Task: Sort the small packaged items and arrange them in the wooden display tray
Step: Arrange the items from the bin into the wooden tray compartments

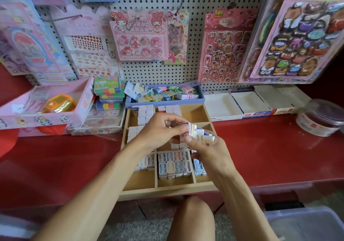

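Two hands around stacked packets

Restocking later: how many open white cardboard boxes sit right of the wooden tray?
3, in a row on the red shelf: nearest the tray, middle, far right.

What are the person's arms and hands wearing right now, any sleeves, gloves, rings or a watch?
Nothing shows on them. Both forearms are bare as far up as the picture reaches, with no sleeve edge in view. The left hand and the right hand are ungloved, and no ring, watch or wristband can be seen on the sides facing the camera.
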